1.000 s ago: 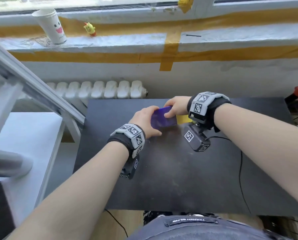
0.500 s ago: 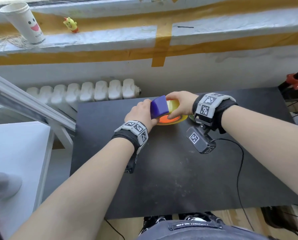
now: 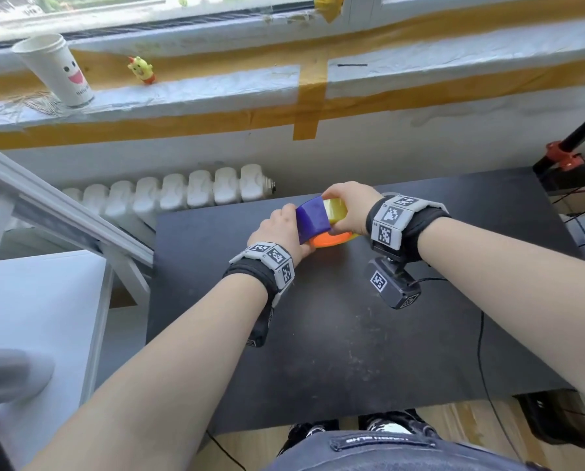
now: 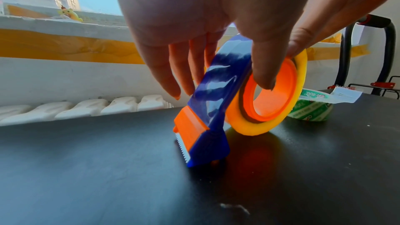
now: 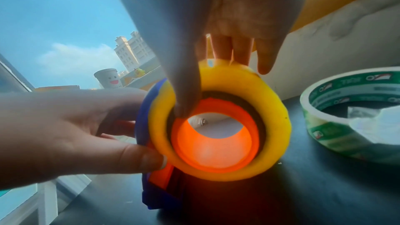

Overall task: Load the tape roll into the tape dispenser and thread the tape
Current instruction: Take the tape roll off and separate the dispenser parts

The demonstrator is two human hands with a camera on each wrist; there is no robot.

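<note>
Fingers (image 4: 171,74) of the left hand (image 3: 280,232) reach down the far side of the blue tape dispenser (image 4: 216,91) while its thumb (image 4: 263,67) hooks into the orange hub, so this hand grips the dispenser body. In the head view most of those fingers are hidden behind the dispenser. The dispenser stands with its serrated cutter end down, touching the black table (image 3: 318,334) near the far edge, about midway along it. How the cutter's teeth meet the surface is hard to make out.

The yellow tape roll (image 5: 220,121) sits around the orange hub (image 5: 212,145); whether it is fully seated I cannot tell, since a dark gap shows between roll and hub. No loose tape end is visible.

The right hand (image 3: 350,205) holds the roll from above, thumb (image 5: 186,91) pressed inside its inner ring and fingers curled over the outer rim; their tips are cut off behind the roll.

Just right of the dispenser lies a green-and-white tape roll (image 5: 350,114), flat on the table, partly cut by the frame edge and hidden behind the right hand in the head view.
</note>
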